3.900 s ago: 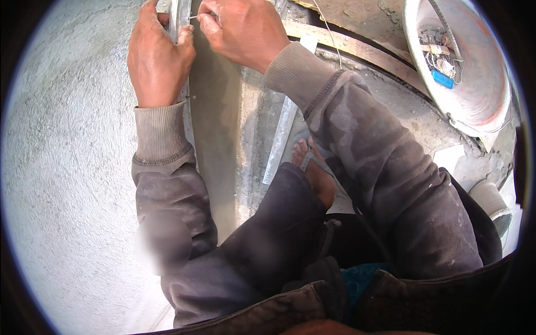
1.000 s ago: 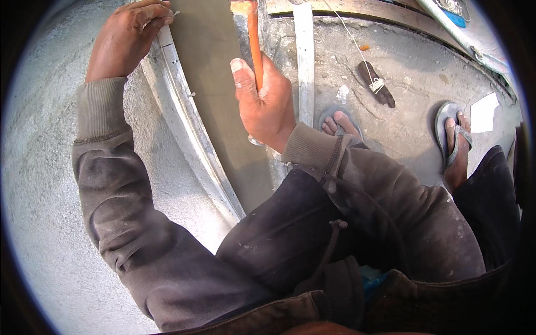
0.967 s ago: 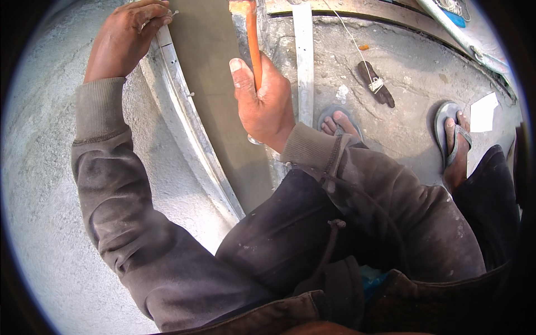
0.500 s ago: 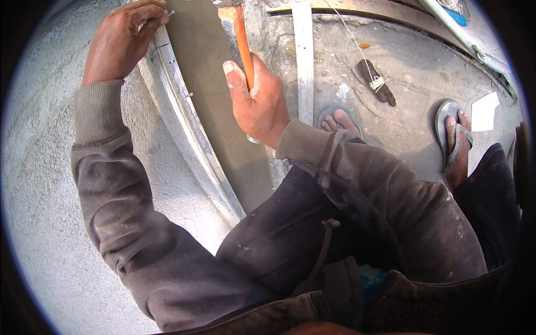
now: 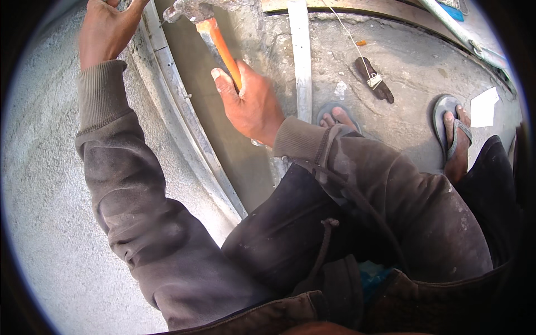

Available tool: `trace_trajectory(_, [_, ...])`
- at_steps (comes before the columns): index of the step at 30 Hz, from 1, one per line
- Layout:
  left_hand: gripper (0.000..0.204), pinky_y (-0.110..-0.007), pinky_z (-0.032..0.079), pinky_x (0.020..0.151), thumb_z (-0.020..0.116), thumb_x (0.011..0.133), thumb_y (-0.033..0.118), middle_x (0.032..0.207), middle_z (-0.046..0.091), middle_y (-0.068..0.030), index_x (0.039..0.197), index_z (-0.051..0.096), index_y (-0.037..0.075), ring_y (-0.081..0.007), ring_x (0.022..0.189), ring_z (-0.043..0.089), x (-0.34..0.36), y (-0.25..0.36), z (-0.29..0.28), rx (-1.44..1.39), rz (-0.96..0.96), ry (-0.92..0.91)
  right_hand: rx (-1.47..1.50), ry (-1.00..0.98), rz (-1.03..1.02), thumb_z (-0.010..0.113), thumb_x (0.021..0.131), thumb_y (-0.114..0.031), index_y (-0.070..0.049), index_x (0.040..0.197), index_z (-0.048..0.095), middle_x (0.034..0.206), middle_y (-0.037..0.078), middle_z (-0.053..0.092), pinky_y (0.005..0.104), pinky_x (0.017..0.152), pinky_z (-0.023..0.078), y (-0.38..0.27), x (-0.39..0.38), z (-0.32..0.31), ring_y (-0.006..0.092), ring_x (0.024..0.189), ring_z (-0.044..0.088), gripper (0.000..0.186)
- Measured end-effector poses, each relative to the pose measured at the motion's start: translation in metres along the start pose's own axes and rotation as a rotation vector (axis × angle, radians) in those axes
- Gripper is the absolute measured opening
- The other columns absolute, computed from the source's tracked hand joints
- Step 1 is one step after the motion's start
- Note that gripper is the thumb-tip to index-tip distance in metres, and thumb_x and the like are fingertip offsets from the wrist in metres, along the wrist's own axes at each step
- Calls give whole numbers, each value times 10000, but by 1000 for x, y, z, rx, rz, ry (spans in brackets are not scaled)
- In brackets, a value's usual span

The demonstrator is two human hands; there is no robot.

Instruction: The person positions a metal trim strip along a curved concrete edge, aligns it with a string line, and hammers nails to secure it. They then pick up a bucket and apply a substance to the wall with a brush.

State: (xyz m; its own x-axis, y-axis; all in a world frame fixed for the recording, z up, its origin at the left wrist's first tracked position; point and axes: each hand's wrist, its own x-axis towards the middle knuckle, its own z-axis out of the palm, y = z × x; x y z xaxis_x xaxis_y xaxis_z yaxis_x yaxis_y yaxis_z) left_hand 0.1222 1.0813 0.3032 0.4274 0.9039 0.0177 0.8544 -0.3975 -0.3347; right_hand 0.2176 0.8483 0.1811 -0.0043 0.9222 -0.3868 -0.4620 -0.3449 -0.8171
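My right hand is closed round the orange handle of a hammer. Its dull, mortar-crusted head lies at the top edge, close to a small nail at the side of a long pale strip. This strip runs along a rough whitish wall. Up at the top left, my left hand is beside the strip's upper end, thumb and fingers apart; the fingertips are cut off by the frame. Nothing shows in it.
Another pale strip stands to the right of the hammer. On the grey floor lies a dark elongated piece wound with white string. Beyond are a white sheet, a pale pipe and my sandalled foot.
My left hand has let go of the nail at the strip and moved left and up. The hammer has shifted left, its head coming into view beside the nail.
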Motion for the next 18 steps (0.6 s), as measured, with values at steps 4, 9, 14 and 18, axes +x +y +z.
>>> trace_trajectory(4, [884,-335,571,766,775,736,547,999,687,-202,1257,531,-124,-245,936,695,23,-6,0,-28,-83,-353,20,2,20,560,990,-304,15,891,525,553,82,445,353,497,384,2,0,3,128,515,432,335])
trace_trajectory(9, [837,-349,607,702,770,774,473,1001,682,-217,1257,481,-146,-248,869,715,18,3,-1,-117,-138,-467,23,7,3,561,986,-305,6,860,512,549,101,470,370,490,393,2,0,2,176,494,476,339])
trace_trajectory(14, [653,-360,621,725,768,816,345,999,679,-207,1184,513,-130,-232,870,714,17,6,1,-204,-133,-484,48,38,-16,554,983,-325,-10,835,502,540,135,507,401,474,407,1,-1,-1,243,460,550,352])
trace_trajectory(18, [588,-370,622,726,768,825,306,976,678,-198,1154,526,-117,-238,870,714,19,2,1,-248,-145,-488,255,149,-100,559,983,-326,-8,851,513,552,124,531,367,472,430,0,-1,-1,226,487,589,347])
